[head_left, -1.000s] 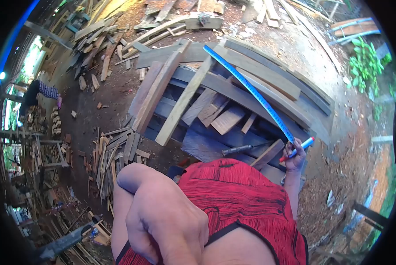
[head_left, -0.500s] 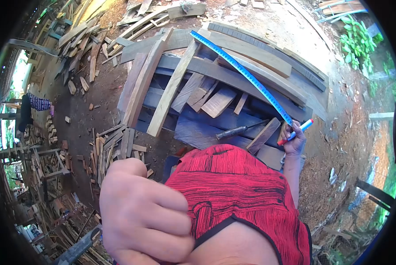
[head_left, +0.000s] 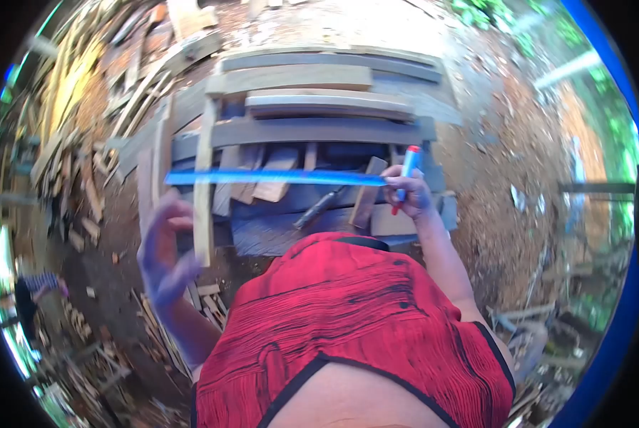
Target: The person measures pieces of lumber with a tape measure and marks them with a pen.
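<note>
My right hand [head_left: 412,194] is closed around a marker [head_left: 410,162] with red ends and a white and blue body. The same hand pinches one end of a blue measuring tape [head_left: 277,177], which stretches left above the wood, blurred by motion. My left hand [head_left: 164,250] is in the air at the left, holding nothing. Its fingers are apart and bent, just below the tape's far end. A dark-handled hand tool [head_left: 318,210] lies on the work surface between my hands; its tip is hard to make out.
Long planks [head_left: 312,130] lie across a low wooden stand before me, with a pale upright strip [head_left: 205,178] at its left. Short offcuts [head_left: 277,175] rest among them. Scrap wood [head_left: 130,93] is heaped at the left. A person [head_left: 34,292] is far off at left.
My left hand has moved from close to my chest out towards the tape and has uncurled. The tape has swung from a slant to nearly level. My view has turned.
</note>
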